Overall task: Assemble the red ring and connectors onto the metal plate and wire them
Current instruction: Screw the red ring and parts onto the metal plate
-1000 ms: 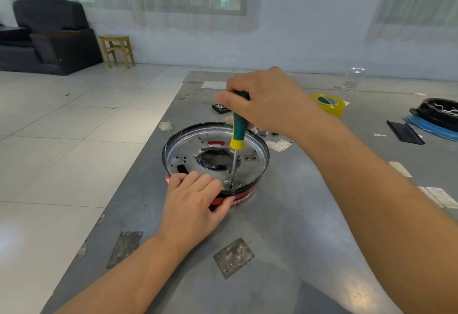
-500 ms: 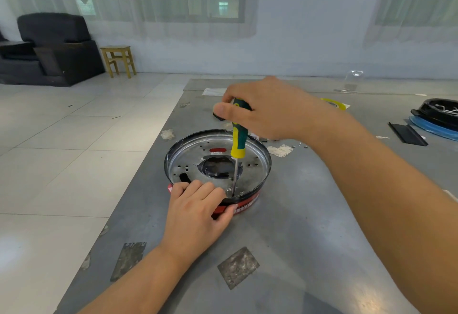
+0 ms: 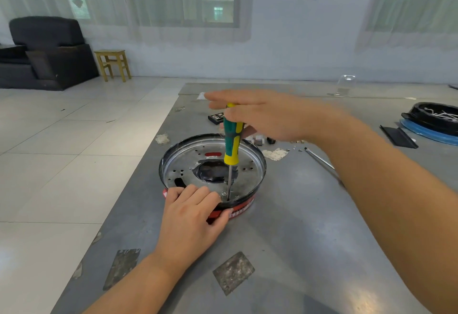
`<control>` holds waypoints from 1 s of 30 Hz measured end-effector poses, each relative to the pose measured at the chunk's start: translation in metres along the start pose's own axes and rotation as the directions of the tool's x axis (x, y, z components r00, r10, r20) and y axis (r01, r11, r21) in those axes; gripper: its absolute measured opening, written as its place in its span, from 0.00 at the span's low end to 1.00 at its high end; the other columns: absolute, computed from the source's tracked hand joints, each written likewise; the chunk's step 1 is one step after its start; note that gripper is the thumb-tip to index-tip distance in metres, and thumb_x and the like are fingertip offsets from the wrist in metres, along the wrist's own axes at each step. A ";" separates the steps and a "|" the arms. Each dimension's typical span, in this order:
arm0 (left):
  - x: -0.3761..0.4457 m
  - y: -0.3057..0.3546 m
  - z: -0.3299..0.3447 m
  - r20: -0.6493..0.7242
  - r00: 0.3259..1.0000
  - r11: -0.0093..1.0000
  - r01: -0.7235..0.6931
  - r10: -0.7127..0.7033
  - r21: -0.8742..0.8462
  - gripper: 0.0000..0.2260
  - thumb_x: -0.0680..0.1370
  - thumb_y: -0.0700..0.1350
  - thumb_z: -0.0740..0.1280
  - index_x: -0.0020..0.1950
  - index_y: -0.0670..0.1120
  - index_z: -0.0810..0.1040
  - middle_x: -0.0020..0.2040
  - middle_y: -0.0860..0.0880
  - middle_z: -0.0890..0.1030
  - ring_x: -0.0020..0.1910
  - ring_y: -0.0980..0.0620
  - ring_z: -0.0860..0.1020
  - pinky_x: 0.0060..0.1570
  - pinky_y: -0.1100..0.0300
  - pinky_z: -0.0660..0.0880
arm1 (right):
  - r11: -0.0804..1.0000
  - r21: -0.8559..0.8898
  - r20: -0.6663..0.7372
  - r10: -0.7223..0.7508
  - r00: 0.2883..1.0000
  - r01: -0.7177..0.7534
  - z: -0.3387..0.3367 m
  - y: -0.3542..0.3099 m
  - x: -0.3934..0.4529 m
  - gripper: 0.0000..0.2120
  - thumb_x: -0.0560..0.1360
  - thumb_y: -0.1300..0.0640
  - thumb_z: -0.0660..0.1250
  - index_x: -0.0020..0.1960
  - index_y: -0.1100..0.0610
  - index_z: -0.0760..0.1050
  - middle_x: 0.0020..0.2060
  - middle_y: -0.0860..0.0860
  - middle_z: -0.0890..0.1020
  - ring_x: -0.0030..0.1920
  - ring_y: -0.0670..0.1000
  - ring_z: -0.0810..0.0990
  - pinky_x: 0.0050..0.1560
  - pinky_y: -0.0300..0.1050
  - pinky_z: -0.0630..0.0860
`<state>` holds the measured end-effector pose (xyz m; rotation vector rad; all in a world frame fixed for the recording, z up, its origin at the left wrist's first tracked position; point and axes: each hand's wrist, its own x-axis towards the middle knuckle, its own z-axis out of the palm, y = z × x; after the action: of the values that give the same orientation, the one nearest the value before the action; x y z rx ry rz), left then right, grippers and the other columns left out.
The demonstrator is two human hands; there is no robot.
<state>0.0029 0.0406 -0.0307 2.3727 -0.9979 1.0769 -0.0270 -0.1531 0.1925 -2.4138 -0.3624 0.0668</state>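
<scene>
A round metal plate (image 3: pixel 198 157) with holes sits inside a red ring (image 3: pixel 241 208) on the grey table. My left hand (image 3: pixel 190 217) grips the near rim, fingers over the plate's edge and thumb against the red ring. A green and yellow screwdriver (image 3: pixel 231 145) stands upright with its tip on the plate's near edge, beside a screw (image 3: pixel 224 192). My right hand (image 3: pixel 267 115) is blurred at the top of the handle. Its fingers stretch out to the left and its thumb lies across the handle, pinching it.
Small loose parts (image 3: pixel 257 139) and a black bit case (image 3: pixel 215 117) lie behind the plate. A thin metal tool (image 3: pixel 319 160) lies to the right. A black tray on a blue ring (image 3: pixel 433 117) and a black strip (image 3: pixel 397 136) sit far right. The table's left edge (image 3: pixel 138 182) drops to a tiled floor.
My right hand's fingers have straightened out from a closed grip round the handle top. The screwdriver stays upright on the same spot. My left hand has not moved.
</scene>
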 end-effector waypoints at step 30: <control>-0.001 -0.002 0.001 -0.009 1.000 1.000 -0.004 0.004 -0.031 0.13 0.78 0.58 0.70 0.41 0.49 0.79 0.37 0.55 0.76 0.39 0.49 0.76 0.46 0.50 0.70 | 0.992 -0.075 -0.147 -0.108 0.983 0.098 0.013 0.002 -0.001 0.10 0.84 0.51 0.62 0.62 0.43 0.77 0.48 0.46 0.84 0.48 0.43 0.85 0.49 0.41 0.84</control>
<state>0.0043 0.0415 -0.0327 2.3398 -1.0090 1.0649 -0.0296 -0.1466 0.1814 -2.4434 -0.4249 -0.1758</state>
